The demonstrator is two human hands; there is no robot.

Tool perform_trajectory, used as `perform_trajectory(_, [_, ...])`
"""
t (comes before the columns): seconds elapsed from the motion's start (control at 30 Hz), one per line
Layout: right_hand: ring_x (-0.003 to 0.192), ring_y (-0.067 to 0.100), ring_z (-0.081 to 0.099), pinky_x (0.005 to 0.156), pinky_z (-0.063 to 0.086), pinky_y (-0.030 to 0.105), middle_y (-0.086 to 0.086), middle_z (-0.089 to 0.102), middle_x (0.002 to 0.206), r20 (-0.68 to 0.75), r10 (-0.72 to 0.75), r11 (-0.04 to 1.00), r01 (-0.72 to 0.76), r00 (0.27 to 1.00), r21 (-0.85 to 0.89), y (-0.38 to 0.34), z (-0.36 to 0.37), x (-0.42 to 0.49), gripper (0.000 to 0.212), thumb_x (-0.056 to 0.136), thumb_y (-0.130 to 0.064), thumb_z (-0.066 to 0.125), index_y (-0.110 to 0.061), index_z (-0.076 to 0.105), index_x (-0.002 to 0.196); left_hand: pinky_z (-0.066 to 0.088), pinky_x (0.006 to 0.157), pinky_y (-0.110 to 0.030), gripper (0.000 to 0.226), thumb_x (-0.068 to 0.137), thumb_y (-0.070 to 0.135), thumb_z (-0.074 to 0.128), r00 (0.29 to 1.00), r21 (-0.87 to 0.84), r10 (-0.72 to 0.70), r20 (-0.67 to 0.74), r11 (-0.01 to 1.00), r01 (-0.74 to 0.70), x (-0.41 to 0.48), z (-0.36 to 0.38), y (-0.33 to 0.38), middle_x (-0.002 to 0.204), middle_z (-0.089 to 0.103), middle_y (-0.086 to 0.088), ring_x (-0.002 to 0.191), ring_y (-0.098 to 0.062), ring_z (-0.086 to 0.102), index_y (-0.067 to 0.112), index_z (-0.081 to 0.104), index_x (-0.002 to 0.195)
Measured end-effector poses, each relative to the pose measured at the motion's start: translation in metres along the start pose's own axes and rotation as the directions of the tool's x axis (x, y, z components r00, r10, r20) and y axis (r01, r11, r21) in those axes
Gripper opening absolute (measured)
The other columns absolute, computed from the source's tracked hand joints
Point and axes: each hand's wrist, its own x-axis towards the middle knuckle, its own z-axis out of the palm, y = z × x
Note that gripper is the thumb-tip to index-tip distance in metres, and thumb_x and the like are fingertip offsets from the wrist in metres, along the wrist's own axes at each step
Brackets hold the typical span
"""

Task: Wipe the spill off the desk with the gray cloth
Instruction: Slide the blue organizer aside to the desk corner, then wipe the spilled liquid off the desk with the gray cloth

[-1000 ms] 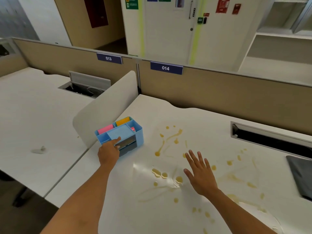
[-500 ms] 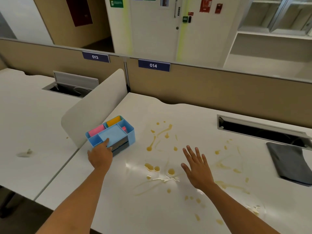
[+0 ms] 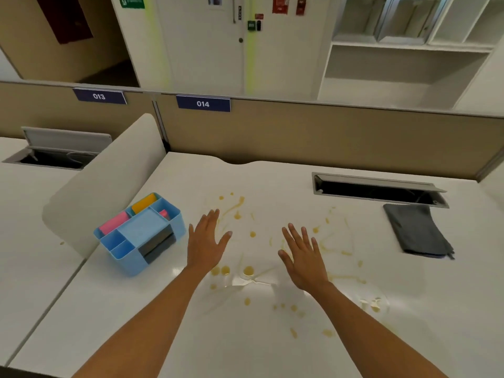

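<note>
A yellow-brown spill [image 3: 248, 270] lies in drops and streaks across the middle of the white desk [image 3: 245, 350]. The gray cloth [image 3: 417, 230] lies folded at the desk's right, just in front of the cable slot. My left hand [image 3: 207, 241] hovers flat over the left part of the spill, fingers spread, holding nothing. My right hand [image 3: 302, 257] hovers flat over the middle of the spill, also empty. Both hands are well left of the cloth.
A blue desk organizer [image 3: 139, 233] with pink and yellow items stands at the desk's left, beside a white curved divider [image 3: 103, 186]. An open cable slot [image 3: 379, 189] runs along the back right. A tan partition [image 3: 327, 137] closes off the back.
My left hand has left the blue organizer and moved right over the spill. The view has shifted right, bringing the whole gray cloth into sight. My right hand stays open over the spill.
</note>
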Motion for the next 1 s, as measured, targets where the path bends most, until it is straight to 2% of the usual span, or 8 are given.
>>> perform_trajectory(0.1, [0.145,0.016,-0.020,0.119,-0.007,0.038,-0.015,-0.017,0.157,-0.005,0.052,0.999,-0.052,0.999,0.010,0.024,-0.009,-0.002,0.058,0.102,-0.049,0.019,-0.031,-0.005,0.152,-0.003,0.120,-0.044,0.076,0.093,0.058,0.042,0.974,-0.069,0.119,0.191,0.992,-0.108,0.005,0.030,0.029,0.162,0.012,0.006,0.150,-0.015,0.005,0.025,0.010,0.153])
perform_trajectory(0.3, [0.147,0.018,-0.015,0.120,-0.003,0.040,-0.011,-0.011,0.160,-0.007,0.186,0.983,-0.186,0.983,0.010,0.099,-0.027,-0.013,0.059,0.102,-0.049,0.020,-0.029,-0.003,0.152,-0.007,0.119,-0.042,0.073,0.095,0.059,0.036,0.904,-0.118,0.259,0.342,0.966,-0.232,0.011,0.085,0.103,0.162,0.004,0.009,0.149,-0.014,-0.003,0.028,0.007,0.153])
perform_trajectory(0.47, [0.148,0.020,-0.009,0.119,-0.001,0.041,-0.006,-0.005,0.161,0.010,0.312,0.950,-0.312,0.950,0.028,0.171,-0.039,-0.023,0.062,0.101,-0.050,0.020,-0.025,-0.002,0.153,-0.008,0.118,-0.042,0.070,0.097,0.057,0.031,0.853,-0.117,0.347,0.390,0.938,-0.328,0.018,0.119,0.163,0.162,0.000,0.009,0.149,-0.014,-0.006,0.028,0.003,0.153])
perform_trajectory(0.57, [0.148,0.023,-0.005,0.118,0.001,0.043,-0.002,-0.002,0.162,0.062,0.416,0.900,-0.421,0.907,0.113,0.213,-0.044,-0.026,0.066,0.100,-0.049,0.026,-0.021,-0.002,0.153,-0.008,0.119,-0.042,0.069,0.097,0.057,0.029,0.826,-0.117,0.377,0.420,0.925,-0.362,0.021,0.136,0.193,0.162,-0.001,0.009,0.149,-0.014,-0.007,0.027,0.002,0.153])
perform_trajectory(0.63, [0.148,0.025,-0.005,0.118,0.002,0.045,0.001,0.003,0.162,0.054,0.464,0.878,-0.467,0.884,0.103,0.236,-0.047,-0.027,0.066,0.100,-0.048,0.030,-0.017,0.003,0.153,-0.009,0.119,-0.042,0.069,0.097,0.057,0.029,0.810,-0.112,0.388,0.439,0.918,-0.380,0.021,0.145,0.208,0.162,-0.001,0.009,0.149,-0.014,-0.008,0.026,0.002,0.154])
perform_trajectory(0.77, [0.148,0.027,-0.005,0.118,0.003,0.046,0.004,0.007,0.162,0.025,0.528,0.847,-0.529,0.849,0.058,0.272,-0.057,-0.025,0.068,0.099,-0.045,0.040,-0.016,0.010,0.153,-0.009,0.119,-0.043,0.068,0.098,0.056,0.029,0.784,-0.114,0.416,0.460,0.904,-0.413,0.020,0.157,0.231,0.163,-0.001,0.009,0.149,-0.014,-0.008,0.026,0.002,0.154])
perform_trajectory(0.9, [0.148,0.029,0.001,0.118,0.006,0.047,0.006,0.008,0.162,0.051,0.576,0.804,-0.577,0.816,0.145,0.302,-0.066,-0.018,0.069,0.098,-0.038,0.047,-0.016,0.012,0.152,-0.009,0.119,-0.043,0.067,0.099,0.055,0.029,0.767,-0.134,0.434,0.473,0.895,-0.425,0.014,0.170,0.244,0.162,-0.001,0.010,0.149,-0.012,-0.009,0.028,0.000,0.153])
perform_trajectory(1.0, [0.146,0.031,0.011,0.117,0.008,0.049,0.010,0.019,0.159,0.031,0.617,0.772,-0.613,0.786,0.170,0.322,-0.069,-0.014,0.064,0.096,-0.031,0.051,-0.012,0.022,0.150,-0.008,0.120,-0.044,0.068,0.098,0.056,0.028,0.763,-0.148,0.455,0.460,0.886,-0.439,0.009,0.176,0.254,0.162,0.000,0.011,0.148,-0.011,-0.010,0.028,0.000,0.153])
